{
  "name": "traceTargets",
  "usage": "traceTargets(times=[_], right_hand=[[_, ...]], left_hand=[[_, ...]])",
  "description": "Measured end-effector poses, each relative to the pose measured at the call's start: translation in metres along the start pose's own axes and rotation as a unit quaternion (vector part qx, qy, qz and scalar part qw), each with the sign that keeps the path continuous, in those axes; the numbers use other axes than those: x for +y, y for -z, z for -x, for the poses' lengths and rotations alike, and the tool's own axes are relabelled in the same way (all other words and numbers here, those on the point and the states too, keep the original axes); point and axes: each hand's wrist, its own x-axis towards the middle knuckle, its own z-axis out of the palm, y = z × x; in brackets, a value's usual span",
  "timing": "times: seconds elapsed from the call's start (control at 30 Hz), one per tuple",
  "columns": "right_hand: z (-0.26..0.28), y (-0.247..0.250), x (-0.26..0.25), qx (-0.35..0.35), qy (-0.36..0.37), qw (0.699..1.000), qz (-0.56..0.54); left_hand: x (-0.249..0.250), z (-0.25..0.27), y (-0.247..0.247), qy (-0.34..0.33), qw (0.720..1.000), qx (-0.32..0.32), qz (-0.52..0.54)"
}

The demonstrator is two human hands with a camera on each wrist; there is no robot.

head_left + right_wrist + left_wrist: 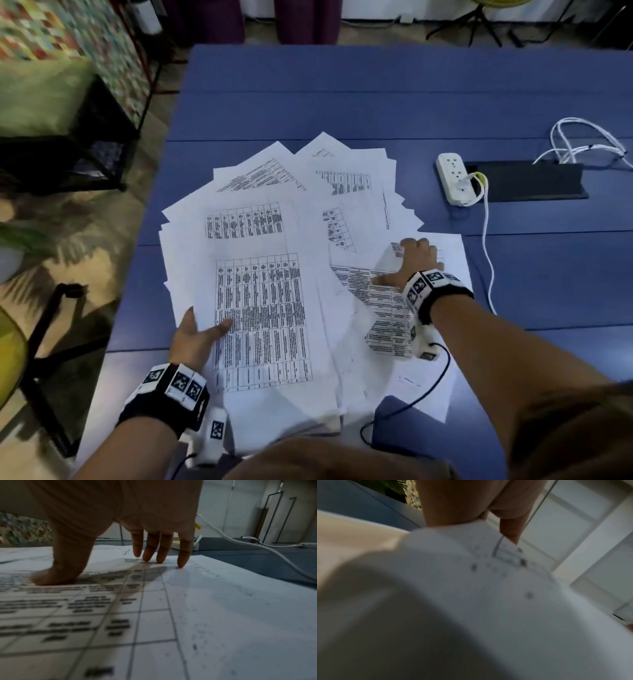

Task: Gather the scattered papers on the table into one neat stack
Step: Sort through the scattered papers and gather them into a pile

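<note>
Many white printed sheets (260, 240) lie fanned and overlapping on the blue table (342, 96). At the fan's near left edge my left hand (205, 330) pinches a sheaf of papers with a printed table on top (263, 322), thumb above and fingers beneath. The left wrist view shows the thumb (510, 531) lying on blurred paper (488, 601). My right hand (411, 263) is spread over the rightmost sheet (452, 253). Its thumb and straight fingertips (181, 562) press down on that sheet (223, 601).
A white power strip (454, 180) with a plugged-in white cable (486, 246) lies right of the papers, beside a black slot (534, 181) and coiled white cords (582, 140). A dark pad (411, 428) with a black wire sits at the near edge. A black chair frame (48, 342) stands left.
</note>
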Motion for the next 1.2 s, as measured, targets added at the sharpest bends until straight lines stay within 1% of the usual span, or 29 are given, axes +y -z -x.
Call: traceTargets(times=[0.03, 0.13, 0.2, 0.27, 0.33, 0.37, 0.43, 0.5, 0.63, 0.7, 0.77, 0.83, 0.9, 0.93, 1.0, 1.03, 1.07, 1.2], right_hand=[[-0.003, 0.000, 0.003, -0.008, -0.001, 1.000, 0.003], [-0.011, -0.003, 0.001, -0.032, -0.019, 0.999, -0.012], [-0.015, -0.002, -0.002, -0.031, -0.018, 0.999, 0.034], [-0.015, -0.001, -0.005, -0.027, -0.016, 0.999, 0.039], [-0.013, 0.001, -0.007, -0.033, -0.007, 0.999, -0.003], [-0.013, 0.000, -0.006, -0.040, 0.001, 0.998, -0.041], [-0.012, 0.001, -0.006, -0.055, 0.009, 0.988, -0.143], [-0.011, 0.001, -0.007, -0.061, 0.006, 0.976, -0.210], [-0.011, 0.006, -0.011, -0.098, 0.019, 0.953, -0.287], [-0.008, 0.007, -0.013, -0.103, 0.028, 0.950, -0.292], [-0.004, 0.010, -0.016, -0.082, 0.039, 0.958, -0.270], [-0.001, 0.016, -0.019, -0.059, 0.043, 0.965, -0.253], [0.005, 0.026, -0.019, -0.031, 0.054, 0.970, -0.235], [0.008, 0.033, -0.018, -0.010, 0.063, 0.974, -0.216], [0.019, 0.049, -0.015, 0.034, 0.084, 0.980, -0.177], [0.026, 0.059, -0.013, 0.054, 0.095, 0.981, -0.163], [0.032, 0.068, -0.011, 0.073, 0.106, 0.980, -0.153], [0.060, 0.107, -0.009, 0.126, 0.148, 0.970, -0.146]], left_hand=[[0.002, 0.001, 0.001, -0.007, 1.000, -0.003, 0.001], [0.007, 0.006, -0.003, 0.001, 1.000, -0.004, 0.009], [0.008, 0.007, -0.004, 0.012, 1.000, -0.003, 0.007], [0.007, 0.005, -0.003, 0.019, 1.000, 0.002, 0.010], [0.012, 0.010, -0.006, 0.023, 1.000, -0.005, 0.010], [0.016, 0.013, -0.007, 0.026, 1.000, -0.013, 0.013], [0.015, 0.013, -0.007, 0.024, 1.000, -0.013, 0.014], [0.010, 0.006, -0.002, 0.035, 0.999, -0.019, 0.027], [0.014, 0.009, -0.001, 0.021, 0.998, -0.028, 0.054], [0.011, 0.006, 0.001, 0.011, 0.997, -0.038, 0.071], [0.007, 0.002, 0.003, 0.014, 0.994, -0.067, 0.085], [-0.008, -0.010, 0.009, 0.003, 0.992, -0.064, 0.106], [-0.024, -0.024, 0.016, 0.011, 0.992, -0.059, 0.112], [-0.035, -0.034, 0.022, 0.020, 0.992, -0.058, 0.107], [-0.038, -0.037, 0.024, 0.026, 0.992, -0.063, 0.111], [-0.045, -0.044, 0.027, 0.027, 0.992, -0.055, 0.114], [-0.044, -0.044, 0.026, 0.027, 0.991, -0.056, 0.118], [-0.001, -0.002, 0.002, 0.026, 0.987, -0.073, 0.140]])
